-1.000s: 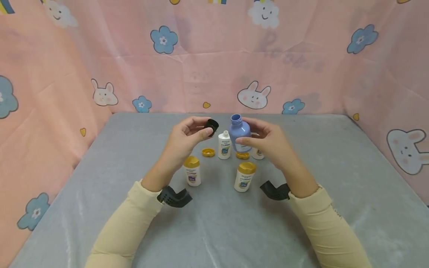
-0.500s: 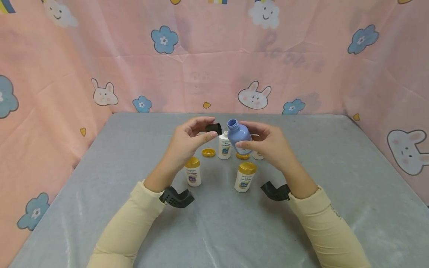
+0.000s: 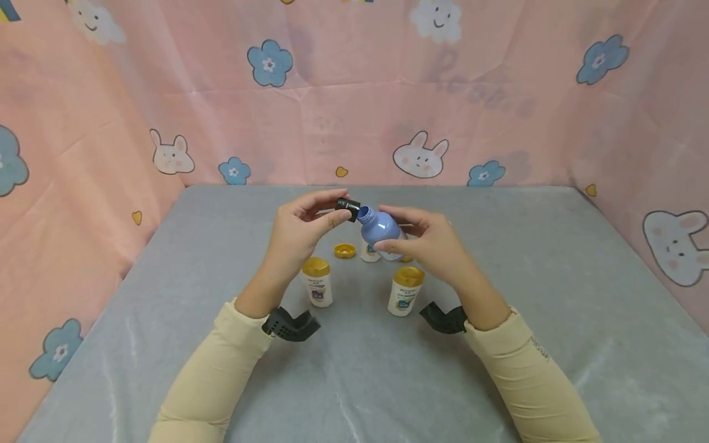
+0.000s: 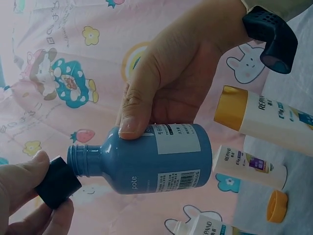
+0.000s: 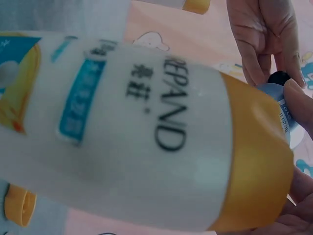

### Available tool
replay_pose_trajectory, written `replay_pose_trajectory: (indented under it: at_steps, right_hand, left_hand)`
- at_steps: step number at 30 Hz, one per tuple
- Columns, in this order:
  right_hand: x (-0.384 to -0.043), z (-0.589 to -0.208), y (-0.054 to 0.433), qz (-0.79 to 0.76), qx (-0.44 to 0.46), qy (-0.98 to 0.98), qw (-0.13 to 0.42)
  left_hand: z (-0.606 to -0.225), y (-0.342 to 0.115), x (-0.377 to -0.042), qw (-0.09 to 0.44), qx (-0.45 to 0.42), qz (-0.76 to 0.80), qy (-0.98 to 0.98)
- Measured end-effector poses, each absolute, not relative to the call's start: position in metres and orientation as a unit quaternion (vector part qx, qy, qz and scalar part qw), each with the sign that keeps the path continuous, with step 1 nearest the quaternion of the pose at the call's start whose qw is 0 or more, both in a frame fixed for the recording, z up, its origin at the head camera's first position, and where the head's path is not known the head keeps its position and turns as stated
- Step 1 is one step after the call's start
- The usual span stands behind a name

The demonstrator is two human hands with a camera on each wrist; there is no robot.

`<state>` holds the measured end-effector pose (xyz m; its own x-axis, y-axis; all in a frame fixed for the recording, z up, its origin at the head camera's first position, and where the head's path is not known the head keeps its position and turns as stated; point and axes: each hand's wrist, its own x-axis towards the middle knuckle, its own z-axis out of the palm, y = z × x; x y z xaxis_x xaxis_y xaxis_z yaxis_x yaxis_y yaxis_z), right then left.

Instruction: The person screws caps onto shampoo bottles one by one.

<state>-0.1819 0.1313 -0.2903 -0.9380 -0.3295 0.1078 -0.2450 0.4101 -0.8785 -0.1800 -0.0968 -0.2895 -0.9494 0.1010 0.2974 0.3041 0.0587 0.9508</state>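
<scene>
My left hand (image 3: 293, 237) pinches a black screw cap (image 3: 349, 210) between thumb and fingers. The right hand (image 3: 437, 249) grips a blue bottle (image 3: 382, 229) by its body, with the neck tilted up to the left. In the left wrist view the threaded neck (image 4: 85, 160) is bare, and the cap's edge sits right at its mouth, at an angle to it. A white bottle with a gold cap (image 5: 254, 156) fills much of the right wrist view and hides part of the blue bottle and right hand.
Two white bottles with gold caps stand nearer me, one on the left (image 3: 318, 284) and one on the right (image 3: 406, 292). Behind the hands is an uncapped white bottle (image 3: 370, 252), with a loose gold cap (image 3: 344, 251) beside it. A pink patterned curtain (image 3: 332, 123) hangs behind the table.
The right hand has moved left and tilted the blue bottle's neck toward the left hand. The black cap has turned to face the neck, closing the gap between them.
</scene>
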Motion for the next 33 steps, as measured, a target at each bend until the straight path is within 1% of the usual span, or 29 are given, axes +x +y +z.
replay_pose_trajectory:
  at_steps: [5,13,21,26,30,33]
  right_hand:
    - [-0.180,-0.293,0.130,-0.495,-0.184,0.849,0.022]
    - [-0.175,-0.293,0.128,-0.492,-0.195,0.848,0.013]
    - [-0.173,-0.293,0.127,-0.485,-0.198,0.851,0.016]
    - [-0.171,-0.291,0.127,-0.485,-0.202,0.851,0.012]
    - [-0.170,-0.290,0.127,-0.483,-0.204,0.851,0.007]
    - [-0.170,-0.290,0.128,-0.483,-0.203,0.852,0.009]
  left_hand:
    - [-0.288,-0.096,-0.177,0.079,-0.153,-0.670,-0.722]
    - [-0.284,-0.097,-0.173,0.096,-0.168,-0.651,-0.734]
    - [-0.284,-0.096,-0.168,0.080,-0.178,-0.645,-0.739]
    - [-0.285,-0.094,-0.167,0.086,-0.187,-0.641,-0.739]
    - [-0.285,-0.093,-0.166,0.085,-0.210,-0.636,-0.738]
    - [-0.285,-0.094,-0.166,0.072,-0.229,-0.636,-0.734]
